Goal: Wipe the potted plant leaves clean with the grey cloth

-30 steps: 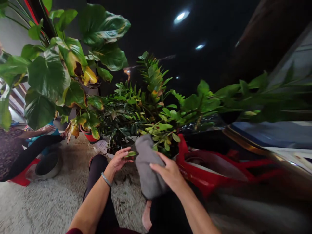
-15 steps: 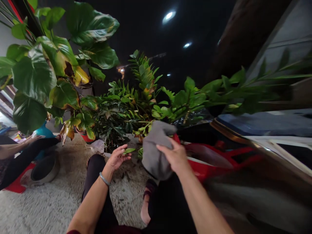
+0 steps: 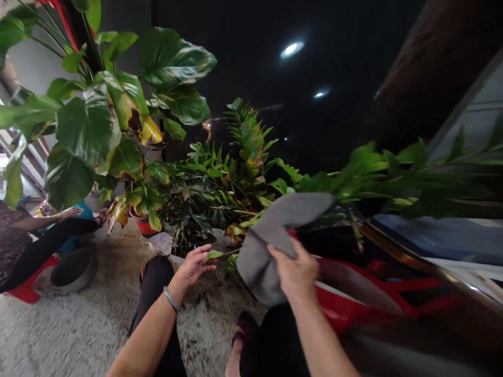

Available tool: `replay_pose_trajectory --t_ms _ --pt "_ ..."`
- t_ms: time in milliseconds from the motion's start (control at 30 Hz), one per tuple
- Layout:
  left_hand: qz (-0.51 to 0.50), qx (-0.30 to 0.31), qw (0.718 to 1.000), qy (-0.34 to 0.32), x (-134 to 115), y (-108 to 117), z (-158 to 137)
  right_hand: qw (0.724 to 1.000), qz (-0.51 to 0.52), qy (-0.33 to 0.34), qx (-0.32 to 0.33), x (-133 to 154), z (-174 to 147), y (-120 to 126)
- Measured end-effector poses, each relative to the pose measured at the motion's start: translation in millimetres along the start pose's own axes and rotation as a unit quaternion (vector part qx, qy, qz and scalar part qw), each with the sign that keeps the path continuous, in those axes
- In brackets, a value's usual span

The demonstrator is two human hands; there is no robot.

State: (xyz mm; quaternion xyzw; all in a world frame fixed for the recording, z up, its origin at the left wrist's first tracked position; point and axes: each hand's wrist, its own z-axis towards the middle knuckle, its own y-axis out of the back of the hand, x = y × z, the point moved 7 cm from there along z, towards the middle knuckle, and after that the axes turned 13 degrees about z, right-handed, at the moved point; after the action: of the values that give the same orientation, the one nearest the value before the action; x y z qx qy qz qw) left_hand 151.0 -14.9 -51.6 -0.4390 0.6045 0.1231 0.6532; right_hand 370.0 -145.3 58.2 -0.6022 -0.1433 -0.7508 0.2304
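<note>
My right hand [image 3: 297, 269] grips a grey cloth [image 3: 257, 251], whose upper end spreads out to the right over the plants. Part of the cloth hangs below the fingers. My left hand [image 3: 195, 265], with a bangle on the wrist, has a small green leaf [image 3: 215, 255] between its curled fingers. That leaf sits on a thin stem running toward the cloth. Low leafy plants [image 3: 196, 196] stand just beyond both hands.
A tall plant with large leaves [image 3: 88, 120] rises at left from a red pot [image 3: 144, 224]. Further left a person [image 3: 18, 241] sits on a red stool [image 3: 29, 285] beside a grey basin [image 3: 73, 272]. At right is a red plastic object [image 3: 341, 309].
The grey cloth has opened out, its upper end now stretching up and right. My left hand stays at the leaf. The whole view has shifted a little.
</note>
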Motion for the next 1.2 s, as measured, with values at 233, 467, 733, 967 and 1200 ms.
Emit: replay_pose_trajectory --t_ms 233,467,733,967,1200 --pt "-0.007 -0.051 0.999 0.009 3.1 10.7 1.2 0.972 0.015 -0.097 0.212 -24.4 -101.3 -27.3" --pt "0.008 0.007 1.000 -0.008 -15.7 3.6 -7.0 0.997 -0.040 0.043 -0.053 54.1 -24.9 16.5" --pt "0.001 -0.078 0.997 0.000 -11.7 19.8 -0.2 0.957 -0.025 -0.051 0.285 22.2 -109.2 -39.6" --pt "0.018 -0.011 1.000 0.008 -14.7 7.1 0.3 0.992 0.033 0.038 0.116 89.6 -57.6 -5.5" --pt "0.042 -0.046 0.998 -0.007 -25.6 8.0 -0.3 0.961 -0.031 -0.034 0.273 41.8 -99.5 -50.1"
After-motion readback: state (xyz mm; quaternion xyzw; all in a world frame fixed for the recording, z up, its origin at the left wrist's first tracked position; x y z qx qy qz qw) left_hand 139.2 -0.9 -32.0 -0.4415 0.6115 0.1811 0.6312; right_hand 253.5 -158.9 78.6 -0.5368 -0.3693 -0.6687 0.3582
